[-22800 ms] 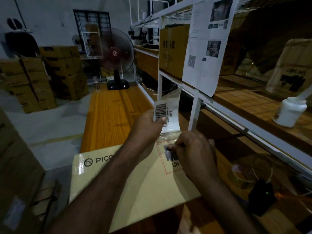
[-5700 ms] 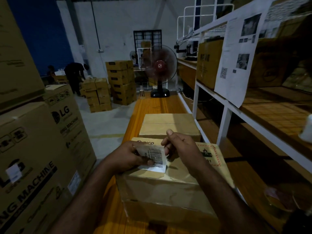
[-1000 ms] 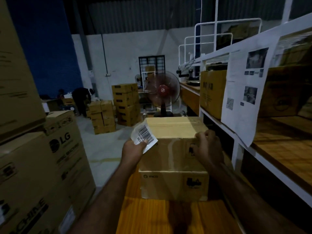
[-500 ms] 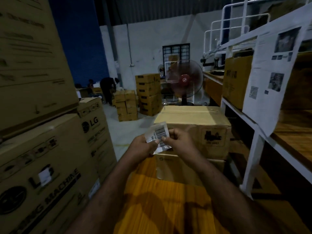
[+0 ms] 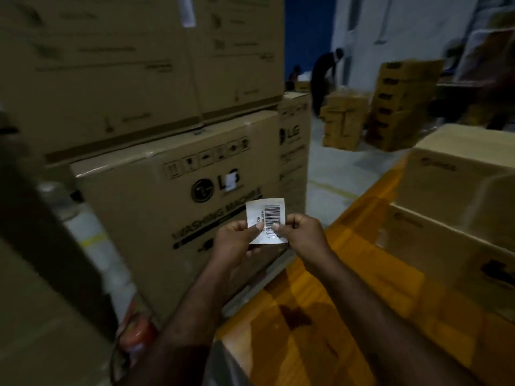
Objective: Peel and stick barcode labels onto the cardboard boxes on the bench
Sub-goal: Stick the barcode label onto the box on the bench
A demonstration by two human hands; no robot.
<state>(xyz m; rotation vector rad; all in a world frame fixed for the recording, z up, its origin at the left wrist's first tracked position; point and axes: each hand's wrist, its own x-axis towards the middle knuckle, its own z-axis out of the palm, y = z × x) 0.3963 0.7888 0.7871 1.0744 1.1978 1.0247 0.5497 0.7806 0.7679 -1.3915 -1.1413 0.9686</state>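
A white barcode label (image 5: 268,218) on its backing is held upright in front of me, over the left edge of the orange wooden bench (image 5: 320,307). My left hand (image 5: 237,240) pinches its left side and my right hand (image 5: 302,232) pinches its lower right, thumbs on the printed face. Two stacked cardboard boxes (image 5: 457,196) stand on the bench at the right, apart from both hands.
Large LG washing machine cartons (image 5: 178,196) are stacked close on the left, beside the bench edge. More cartons (image 5: 401,104) sit on the grey floor beyond, where a person (image 5: 324,76) bends over. A red object (image 5: 136,332) lies low by the bench.
The view has swung left, away from the shelf rack toward the LG cartons. Both hands keep hold of the label, now turned upright; the stacked boxes have shifted to the right edge.
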